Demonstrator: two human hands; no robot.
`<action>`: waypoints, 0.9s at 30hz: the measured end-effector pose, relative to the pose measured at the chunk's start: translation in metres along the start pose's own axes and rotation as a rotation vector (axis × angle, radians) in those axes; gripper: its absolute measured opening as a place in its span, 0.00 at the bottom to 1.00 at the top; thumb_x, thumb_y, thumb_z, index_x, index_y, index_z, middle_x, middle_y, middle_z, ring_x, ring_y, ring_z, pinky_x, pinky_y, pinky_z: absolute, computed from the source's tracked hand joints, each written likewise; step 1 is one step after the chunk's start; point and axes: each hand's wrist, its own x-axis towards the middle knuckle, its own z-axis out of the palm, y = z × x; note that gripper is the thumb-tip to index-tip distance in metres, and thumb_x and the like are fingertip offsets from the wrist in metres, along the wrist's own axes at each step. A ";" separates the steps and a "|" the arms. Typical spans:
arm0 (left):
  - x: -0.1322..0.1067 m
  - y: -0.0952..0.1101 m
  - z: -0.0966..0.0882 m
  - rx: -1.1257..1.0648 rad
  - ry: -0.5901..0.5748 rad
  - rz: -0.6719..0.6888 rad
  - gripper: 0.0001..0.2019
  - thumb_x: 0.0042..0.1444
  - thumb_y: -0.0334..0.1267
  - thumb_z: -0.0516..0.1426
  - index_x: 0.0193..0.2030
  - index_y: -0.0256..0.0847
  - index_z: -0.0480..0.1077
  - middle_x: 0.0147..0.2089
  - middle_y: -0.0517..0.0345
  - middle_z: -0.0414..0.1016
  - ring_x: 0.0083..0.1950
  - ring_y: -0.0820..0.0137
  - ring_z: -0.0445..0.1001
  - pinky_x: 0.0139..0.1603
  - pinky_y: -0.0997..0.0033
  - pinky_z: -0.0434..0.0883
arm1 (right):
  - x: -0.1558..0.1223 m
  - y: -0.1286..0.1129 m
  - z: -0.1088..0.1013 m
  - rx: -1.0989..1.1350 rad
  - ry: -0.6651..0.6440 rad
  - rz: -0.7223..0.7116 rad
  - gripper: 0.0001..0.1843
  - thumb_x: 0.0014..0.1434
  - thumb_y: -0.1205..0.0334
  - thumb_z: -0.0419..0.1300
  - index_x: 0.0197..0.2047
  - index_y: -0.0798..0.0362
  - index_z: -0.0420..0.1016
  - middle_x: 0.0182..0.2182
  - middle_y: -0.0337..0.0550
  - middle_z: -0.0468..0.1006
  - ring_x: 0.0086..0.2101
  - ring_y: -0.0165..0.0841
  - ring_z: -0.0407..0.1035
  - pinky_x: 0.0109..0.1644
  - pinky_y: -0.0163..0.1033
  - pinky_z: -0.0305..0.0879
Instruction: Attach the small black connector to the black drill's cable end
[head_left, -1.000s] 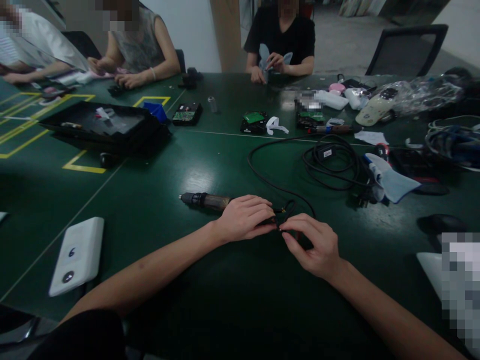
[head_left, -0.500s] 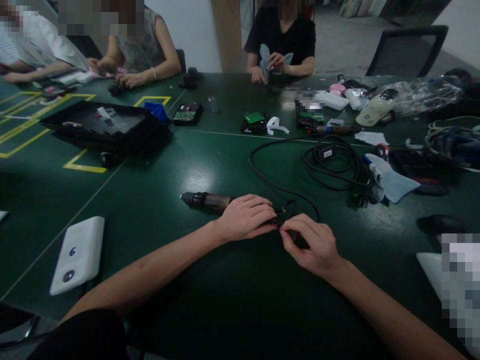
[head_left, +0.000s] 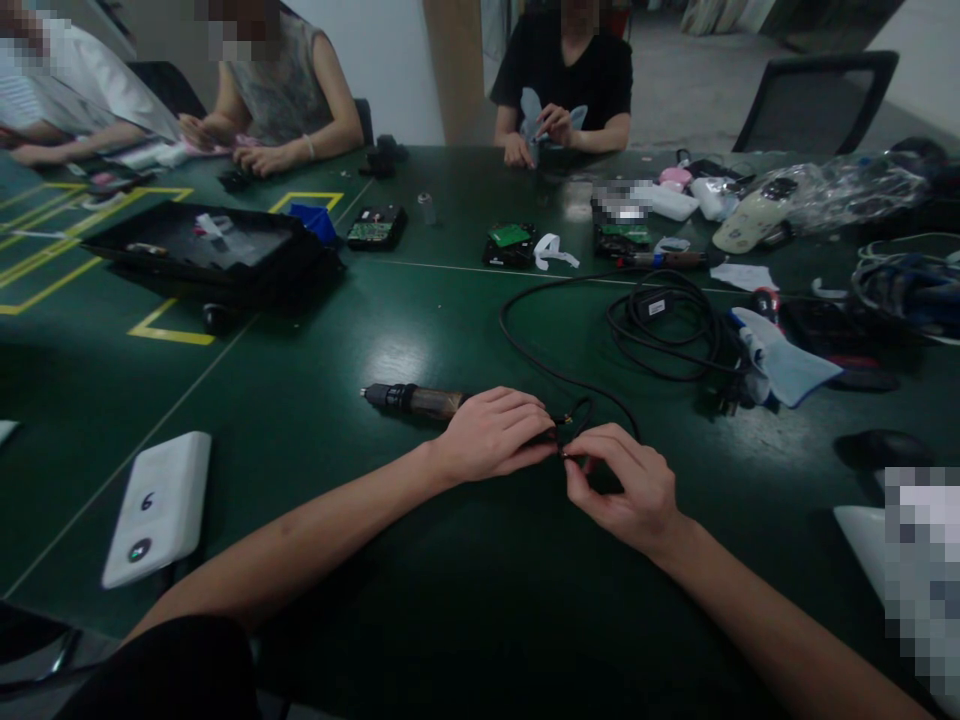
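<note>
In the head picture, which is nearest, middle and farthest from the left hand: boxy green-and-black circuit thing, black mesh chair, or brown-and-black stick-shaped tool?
1. Tool: left, beside the left hand.
2. Circuit thing: straight ahead.
3. Chair: far back, right side.

Toward the near edge of the dark green bench, the bare left-hand grip hides the rear of a black-and-brown cylindrical tool. The dark sliver at the bare right-hand grip is too small to identify.
</note>
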 end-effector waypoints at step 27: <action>0.002 0.002 -0.002 -0.013 -0.021 -0.026 0.13 0.73 0.41 0.48 0.49 0.38 0.71 0.50 0.52 0.80 0.54 0.65 0.79 0.57 0.62 0.74 | 0.018 0.006 -0.009 0.774 0.200 0.714 0.11 0.68 0.56 0.63 0.49 0.54 0.79 0.30 0.43 0.82 0.27 0.35 0.79 0.22 0.36 0.74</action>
